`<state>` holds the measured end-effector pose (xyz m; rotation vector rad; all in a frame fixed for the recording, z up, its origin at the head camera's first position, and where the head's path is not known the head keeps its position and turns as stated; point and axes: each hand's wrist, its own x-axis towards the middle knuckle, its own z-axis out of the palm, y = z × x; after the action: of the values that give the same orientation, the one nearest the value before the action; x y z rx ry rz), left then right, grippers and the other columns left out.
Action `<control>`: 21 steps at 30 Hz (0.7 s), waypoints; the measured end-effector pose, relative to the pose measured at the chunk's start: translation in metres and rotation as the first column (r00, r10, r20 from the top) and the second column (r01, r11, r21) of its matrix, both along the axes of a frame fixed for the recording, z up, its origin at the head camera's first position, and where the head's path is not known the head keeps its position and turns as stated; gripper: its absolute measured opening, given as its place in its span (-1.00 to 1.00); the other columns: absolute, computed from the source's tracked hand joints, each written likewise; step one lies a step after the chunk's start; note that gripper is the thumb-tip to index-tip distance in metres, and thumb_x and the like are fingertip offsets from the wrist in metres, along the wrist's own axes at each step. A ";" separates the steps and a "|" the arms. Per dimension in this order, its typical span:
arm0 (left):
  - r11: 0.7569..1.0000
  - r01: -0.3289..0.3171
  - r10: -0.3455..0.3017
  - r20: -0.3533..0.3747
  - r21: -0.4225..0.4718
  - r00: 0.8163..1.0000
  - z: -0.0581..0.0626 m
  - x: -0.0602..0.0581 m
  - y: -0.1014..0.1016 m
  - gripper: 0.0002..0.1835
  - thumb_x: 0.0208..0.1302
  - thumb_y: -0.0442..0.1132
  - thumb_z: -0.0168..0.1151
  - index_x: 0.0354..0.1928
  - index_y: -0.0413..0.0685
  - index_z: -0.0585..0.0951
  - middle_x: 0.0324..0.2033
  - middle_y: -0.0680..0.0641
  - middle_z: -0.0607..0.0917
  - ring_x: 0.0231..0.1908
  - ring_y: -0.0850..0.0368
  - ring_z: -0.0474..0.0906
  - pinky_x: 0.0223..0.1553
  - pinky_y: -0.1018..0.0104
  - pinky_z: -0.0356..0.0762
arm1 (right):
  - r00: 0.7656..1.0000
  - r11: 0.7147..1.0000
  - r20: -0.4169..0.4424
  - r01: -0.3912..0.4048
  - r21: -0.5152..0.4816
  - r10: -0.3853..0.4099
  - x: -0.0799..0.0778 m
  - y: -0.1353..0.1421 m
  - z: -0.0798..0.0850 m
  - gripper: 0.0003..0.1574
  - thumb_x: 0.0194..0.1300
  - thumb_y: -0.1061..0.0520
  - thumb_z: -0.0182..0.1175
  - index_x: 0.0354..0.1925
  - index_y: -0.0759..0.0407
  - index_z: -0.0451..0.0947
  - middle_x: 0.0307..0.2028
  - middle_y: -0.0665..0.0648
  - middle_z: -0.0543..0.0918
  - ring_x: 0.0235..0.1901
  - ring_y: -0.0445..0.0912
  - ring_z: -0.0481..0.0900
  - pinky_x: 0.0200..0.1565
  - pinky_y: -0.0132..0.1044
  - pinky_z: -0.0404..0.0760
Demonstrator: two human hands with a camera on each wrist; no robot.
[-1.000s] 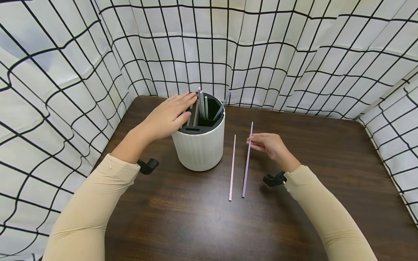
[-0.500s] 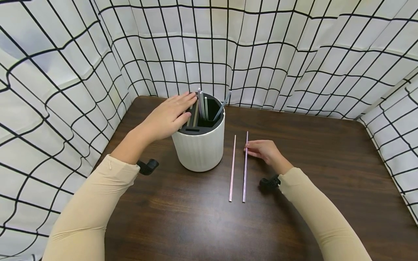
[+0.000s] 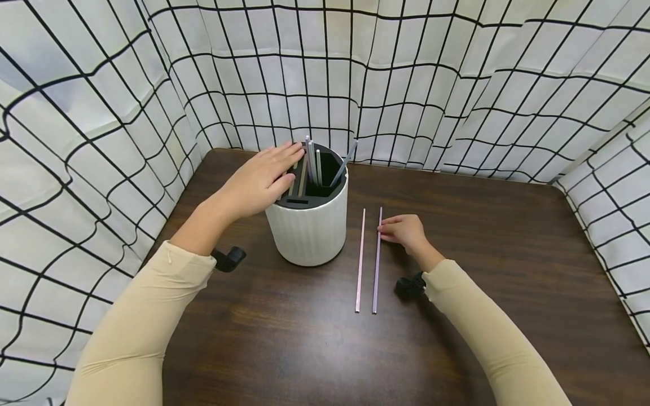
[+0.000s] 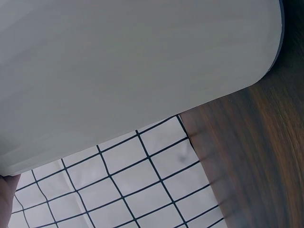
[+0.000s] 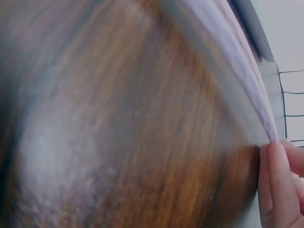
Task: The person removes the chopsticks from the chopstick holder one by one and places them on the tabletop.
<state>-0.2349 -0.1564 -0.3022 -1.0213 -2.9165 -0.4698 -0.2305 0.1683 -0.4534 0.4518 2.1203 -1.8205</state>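
A white ribbed holder (image 3: pixel 310 237) with a black slotted top stands on the table. Across the left side of its top rests my left hand (image 3: pixel 261 179), fingers laid out straight. Several thin sticks (image 3: pixel 312 163) stand in the holder's open compartment, and a bluish stick (image 3: pixel 345 162) leans against its right rim. To the right, my right hand (image 3: pixel 403 232) pinches a thin purple stick (image 3: pixel 377 270) near its far end; the right wrist view shows the fingertips on that stick (image 5: pixel 237 57). A pink stick (image 3: pixel 360 259) lies beside it, roughly parallel, with a narrow gap between.
Dark wooden table (image 3: pixel 284 344) spreads under everything. White cloth behind a black wire grid (image 3: pixel 406 84) encloses the back and sides. In the left wrist view, the holder's wall (image 4: pixel 133 61) fills most of the frame.
My right hand has come nearer, lowering the purple stick and shifting it left alongside the pink one. The left hand stays on the holder.
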 end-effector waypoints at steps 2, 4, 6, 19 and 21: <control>1.000 -0.002 0.002 0.002 0.002 1.000 0.000 0.001 -0.001 -0.40 0.56 -0.09 -0.19 0.54 -0.13 0.15 0.56 -0.11 0.10 0.58 -0.08 -0.08 0.59 -0.05 -0.14 | 1.000 0.999 -0.012 -0.007 0.033 0.007 0.000 -0.002 0.001 -0.60 0.31 0.39 0.22 0.07 0.61 0.53 -0.48 0.04 0.70 -0.54 -0.29 0.68 -0.33 -0.40 0.75; 1.000 -0.001 0.001 -0.001 0.001 1.000 0.000 0.001 -0.001 -0.41 0.56 -0.09 -0.19 0.54 -0.13 0.15 0.56 -0.11 0.11 0.58 -0.08 -0.08 0.59 -0.06 -0.14 | 1.000 0.998 -0.015 -0.005 0.057 0.006 0.000 -0.004 0.001 -0.61 0.31 0.38 0.22 0.06 0.60 0.54 -0.48 0.04 0.69 -0.55 -0.29 0.67 -0.34 -0.40 0.75; 1.000 0.000 0.000 -0.002 0.002 1.000 0.000 0.001 -0.002 -0.41 0.57 -0.08 -0.20 0.54 -0.12 0.15 0.56 -0.11 0.11 0.58 -0.08 -0.08 0.59 -0.06 -0.13 | 1.000 0.997 -0.019 -0.001 0.076 0.002 0.001 -0.004 0.002 -0.62 0.31 0.37 0.23 0.05 0.60 0.55 -0.49 0.04 0.68 -0.56 -0.29 0.66 -0.35 -0.41 0.75; 1.000 0.005 -0.004 -0.005 0.009 1.000 0.000 0.000 -0.001 -0.41 0.57 -0.08 -0.20 0.54 -0.13 0.16 0.55 -0.14 0.12 0.58 -0.10 -0.07 0.59 -0.06 -0.15 | 0.999 0.986 -0.015 -0.042 0.160 0.045 -0.001 -0.001 0.003 -0.63 0.29 0.34 0.28 0.02 0.55 0.59 -0.43 0.11 0.72 -0.56 -0.28 0.67 -0.34 -0.40 0.75; 1.000 0.003 -0.003 -0.004 0.008 1.000 -0.001 0.001 -0.002 -0.41 0.57 -0.08 -0.20 0.54 -0.13 0.16 0.56 -0.14 0.12 0.58 -0.11 -0.07 0.59 -0.06 -0.15 | 0.999 0.987 -0.017 -0.041 0.158 0.045 -0.001 -0.001 0.003 -0.63 0.29 0.34 0.28 0.02 0.56 0.59 -0.42 0.12 0.73 -0.55 -0.28 0.67 -0.34 -0.41 0.75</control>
<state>-0.2341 -0.1585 -0.3030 -1.0248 -2.9080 -0.4790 -0.2312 0.1671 -0.4508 0.4224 2.2805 -1.6480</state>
